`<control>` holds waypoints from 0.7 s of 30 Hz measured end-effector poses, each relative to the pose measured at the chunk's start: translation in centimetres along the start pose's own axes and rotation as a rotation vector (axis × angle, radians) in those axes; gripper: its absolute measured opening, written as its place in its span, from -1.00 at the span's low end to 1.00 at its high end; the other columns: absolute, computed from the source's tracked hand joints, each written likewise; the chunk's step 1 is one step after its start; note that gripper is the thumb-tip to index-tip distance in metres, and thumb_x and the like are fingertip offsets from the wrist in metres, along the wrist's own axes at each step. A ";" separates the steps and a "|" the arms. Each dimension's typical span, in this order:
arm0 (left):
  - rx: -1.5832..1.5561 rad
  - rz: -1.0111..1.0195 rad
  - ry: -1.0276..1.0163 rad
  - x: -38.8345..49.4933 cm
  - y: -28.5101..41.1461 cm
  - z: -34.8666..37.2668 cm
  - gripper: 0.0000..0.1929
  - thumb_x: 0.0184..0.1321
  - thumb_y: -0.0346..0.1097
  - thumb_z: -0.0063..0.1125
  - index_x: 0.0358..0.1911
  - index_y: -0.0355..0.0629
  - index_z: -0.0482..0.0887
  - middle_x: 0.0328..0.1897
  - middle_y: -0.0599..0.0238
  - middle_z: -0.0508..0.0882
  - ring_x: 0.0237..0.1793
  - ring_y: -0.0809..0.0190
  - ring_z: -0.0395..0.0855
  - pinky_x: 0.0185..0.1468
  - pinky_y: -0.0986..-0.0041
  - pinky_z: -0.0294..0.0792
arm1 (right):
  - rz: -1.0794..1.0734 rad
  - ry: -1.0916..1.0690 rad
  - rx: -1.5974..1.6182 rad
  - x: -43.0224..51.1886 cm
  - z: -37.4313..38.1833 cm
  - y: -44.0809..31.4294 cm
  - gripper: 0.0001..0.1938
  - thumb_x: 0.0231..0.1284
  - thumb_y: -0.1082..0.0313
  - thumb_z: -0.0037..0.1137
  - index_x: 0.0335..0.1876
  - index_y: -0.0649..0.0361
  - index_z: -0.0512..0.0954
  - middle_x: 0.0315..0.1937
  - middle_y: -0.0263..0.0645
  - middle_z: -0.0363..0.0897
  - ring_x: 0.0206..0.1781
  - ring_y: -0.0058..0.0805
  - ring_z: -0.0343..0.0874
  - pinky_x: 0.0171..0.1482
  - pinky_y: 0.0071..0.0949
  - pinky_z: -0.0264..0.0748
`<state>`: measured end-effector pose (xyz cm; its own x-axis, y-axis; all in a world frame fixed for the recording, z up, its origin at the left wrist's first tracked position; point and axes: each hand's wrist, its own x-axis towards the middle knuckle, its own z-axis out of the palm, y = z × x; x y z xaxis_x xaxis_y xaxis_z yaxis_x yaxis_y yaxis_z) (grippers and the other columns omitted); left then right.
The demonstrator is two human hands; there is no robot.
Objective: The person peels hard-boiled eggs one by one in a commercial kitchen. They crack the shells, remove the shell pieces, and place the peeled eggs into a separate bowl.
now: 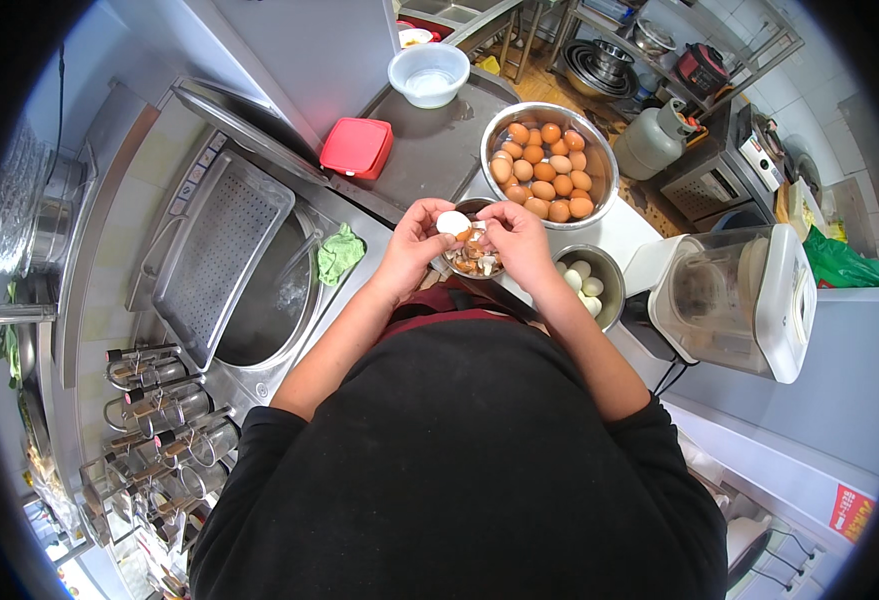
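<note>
My left hand (414,244) holds a partly peeled egg (454,223), its white showing above some brown shell. Close by on the right is my right hand (516,241), fingertips pinched together; whether a bit of shell is between them cannot be told. Beneath both hands stands a metal bowl holding broken eggshells (475,261). Beyond it, a large steel bowl (610,171) contains many brown eggs (543,171) in their shells. A smaller steel bowl (613,277) to the right holds several peeled white eggs (580,283).
A red lidded box (357,146) and a translucent plastic basin (429,75) stand on the dark tray behind. Left are a round metal vat (270,307), a perforated tray (222,247) and a green cloth (340,253). A clear plastic container (732,300) stands to the right.
</note>
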<state>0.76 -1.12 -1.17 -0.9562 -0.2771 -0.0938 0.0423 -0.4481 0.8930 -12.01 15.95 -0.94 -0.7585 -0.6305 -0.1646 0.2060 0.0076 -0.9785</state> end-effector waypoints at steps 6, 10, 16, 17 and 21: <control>-0.168 -0.076 0.081 -0.1 1.0 -0.2 -0.53 0.55 -0.51 0.18 0.49 -0.11 0.54 0.23 0.29 0.75 0.21 0.27 0.74 0.27 0.42 0.57 | -0.181 0.030 -0.326 0.2 -0.9 1.1 -0.83 0.60 0.51 0.13 0.11 0.32 0.71 -0.10 -0.19 0.78 -0.12 -0.44 0.77 -0.01 -0.41 0.71; -0.010 -0.007 0.059 0.0 0.4 -0.4 -0.56 0.53 -0.56 0.19 0.42 -0.13 0.57 0.24 0.30 0.75 0.22 0.29 0.73 0.30 0.39 0.56 | -0.518 -0.005 -0.702 -0.1 -0.6 1.0 -0.79 0.62 0.38 0.19 0.15 0.31 0.73 -0.03 -0.08 0.79 -0.04 -0.26 0.79 0.08 -0.29 0.70; 0.426 0.235 -0.006 0.3 -0.9 -0.1 -0.54 0.46 -0.77 0.12 0.33 -0.16 0.55 0.24 0.31 0.71 0.27 0.30 0.71 0.38 0.40 0.55 | 0.086 -0.189 0.096 -0.2 -0.1 0.0 -0.72 0.65 0.35 0.24 0.29 0.30 0.67 0.07 -0.17 0.80 0.04 -0.44 0.81 0.11 -0.41 0.73; 0.490 0.263 -0.009 0.3 -1.1 -0.2 -0.53 0.46 -0.76 0.15 0.34 -0.16 0.55 0.24 0.30 0.72 0.26 0.30 0.71 0.37 0.41 0.56 | 0.066 -0.204 0.108 -0.2 0.0 -0.1 -0.71 0.64 0.38 0.25 0.31 0.30 0.66 0.09 -0.19 0.80 0.06 -0.46 0.80 0.12 -0.43 0.73; 0.362 0.198 -0.010 -0.3 0.2 1.3 -0.52 0.46 -0.69 0.28 0.38 -0.18 0.57 0.24 0.25 0.72 0.21 0.31 0.73 0.32 0.43 0.59 | -0.008 -0.215 0.170 -0.4 0.2 0.4 -0.68 0.58 0.50 0.29 0.35 0.30 0.64 0.13 -0.23 0.79 0.12 -0.52 0.78 0.15 -0.47 0.73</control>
<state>0.67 -0.03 -0.38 -0.9428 -0.3185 0.0981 0.1228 -0.0582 0.9907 -11.49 16.01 -1.25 -0.6155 -0.7805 -0.1092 0.3151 -0.1167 -0.9418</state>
